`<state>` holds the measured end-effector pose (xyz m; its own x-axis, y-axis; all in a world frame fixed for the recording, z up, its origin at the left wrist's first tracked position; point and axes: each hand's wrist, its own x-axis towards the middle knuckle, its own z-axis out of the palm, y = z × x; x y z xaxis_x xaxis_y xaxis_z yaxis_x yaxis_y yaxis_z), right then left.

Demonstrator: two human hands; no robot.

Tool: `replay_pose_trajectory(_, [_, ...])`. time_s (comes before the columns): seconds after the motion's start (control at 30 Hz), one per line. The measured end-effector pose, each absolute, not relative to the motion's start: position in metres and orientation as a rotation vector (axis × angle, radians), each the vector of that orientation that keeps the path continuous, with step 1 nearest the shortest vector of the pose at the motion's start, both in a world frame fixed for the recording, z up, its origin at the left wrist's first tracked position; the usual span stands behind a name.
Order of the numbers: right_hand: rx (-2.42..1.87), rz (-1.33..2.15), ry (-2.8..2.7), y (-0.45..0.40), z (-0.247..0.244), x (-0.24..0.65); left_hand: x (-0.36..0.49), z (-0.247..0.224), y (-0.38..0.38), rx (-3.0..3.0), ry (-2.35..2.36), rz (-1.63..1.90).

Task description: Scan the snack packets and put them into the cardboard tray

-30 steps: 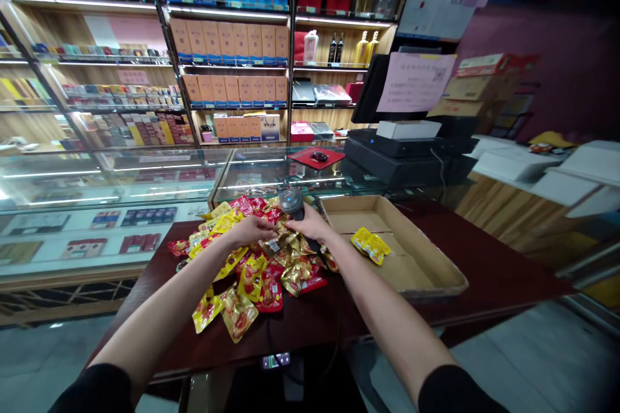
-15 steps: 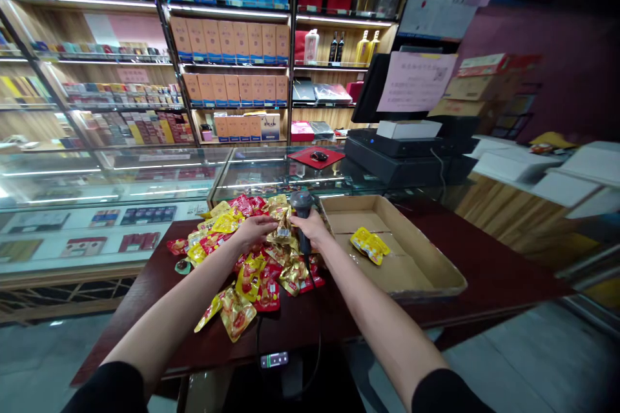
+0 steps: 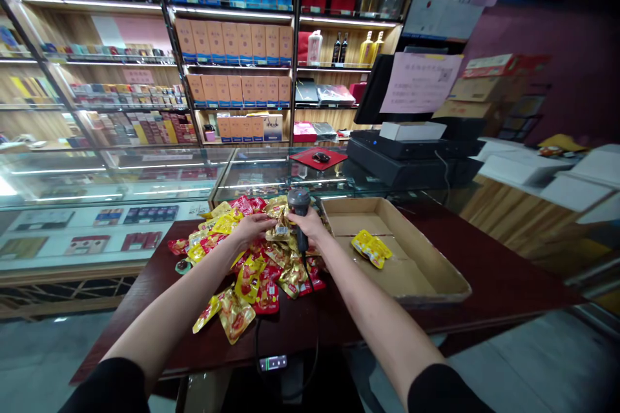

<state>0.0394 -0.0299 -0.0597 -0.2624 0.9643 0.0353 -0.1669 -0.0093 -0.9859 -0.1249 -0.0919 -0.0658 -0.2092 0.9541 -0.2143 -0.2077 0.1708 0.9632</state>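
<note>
My right hand (image 3: 311, 227) is wrapped round a dark handheld scanner (image 3: 301, 240), whose head points away from me over the heap. My left hand (image 3: 254, 230) pinches the edge of a gold foil packet (image 3: 279, 230) with a barcode label, just left of the scanner. Around and below both hands lies a heap of red, yellow and gold packets (image 3: 249, 277) on the dark red table (image 3: 290, 335). To the right, a shallow cardboard box (image 3: 421, 251) holds yellow packets (image 3: 371, 248). The scanner's cable hangs down over the front of the table.
Behind the table stands a glass display counter (image 3: 145, 174) with a mouse (image 3: 321, 157) on a red mat. A monitor (image 3: 375, 90) and black equipment (image 3: 402, 161) are at the back right. Stocked shelves line the wall. A lit phone-like device (image 3: 274, 362) is at the table's front edge.
The scanner has shifted slightly left and up with my right hand. The label on the gold packet now shows more clearly beside it. The camera view has moved slightly.
</note>
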Motion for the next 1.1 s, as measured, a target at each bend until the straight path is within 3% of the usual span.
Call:
replay_pose_trajectory(0.43, [-0.898,1.752,-1.372,-0.100,-0.039,0.067,-0.135,-0.054,-0.063,0.726,1.367,1.426])
replay_pose_trajectory(1.1, [-1.072,1.665,-1.315,-0.156,-0.090,0.060,-0.116,-0.073,-0.086,0.752,1.470,1.347])
